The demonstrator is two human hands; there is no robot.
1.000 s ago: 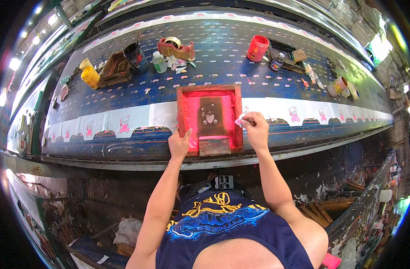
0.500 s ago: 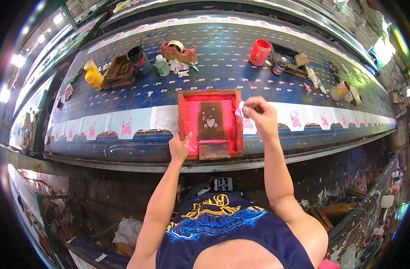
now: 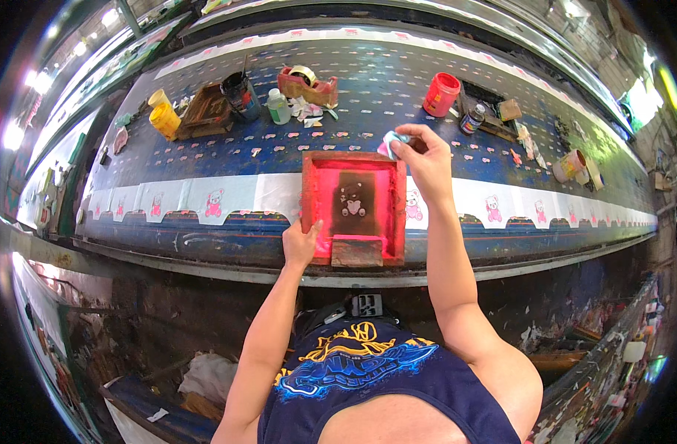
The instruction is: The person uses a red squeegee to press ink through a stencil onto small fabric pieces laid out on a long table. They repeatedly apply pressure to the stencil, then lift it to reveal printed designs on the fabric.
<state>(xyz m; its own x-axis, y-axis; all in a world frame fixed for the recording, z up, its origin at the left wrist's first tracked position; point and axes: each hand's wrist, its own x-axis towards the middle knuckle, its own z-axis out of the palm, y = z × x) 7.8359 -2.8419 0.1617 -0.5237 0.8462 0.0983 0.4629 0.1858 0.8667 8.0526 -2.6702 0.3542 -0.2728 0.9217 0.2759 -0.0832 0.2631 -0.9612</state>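
A red-stained wooden screen printing frame lies near the table's front edge, over a row of white cut pieces. Its mesh shows a dark panel with a bear shape, ringed by bright pink ink. Inside its near end rests a wooden squeegee. My left hand grips the frame's left side near its lower corner, thumb over the rim. Above the frame's far right corner, my right hand pinches a small crumpled cloth in white, pink and pale blue, apart from the frame.
White pieces printed with pink bears run along both sides of the frame. Farther back stand yellow tubs, a dark pot, a clear bottle, a tape dispenser, a red ink tub and a dark jar.
My right hand has moved up and away from the frame's right side with the cloth. My left hand keeps its hold on the frame. The whole view has shifted slightly.
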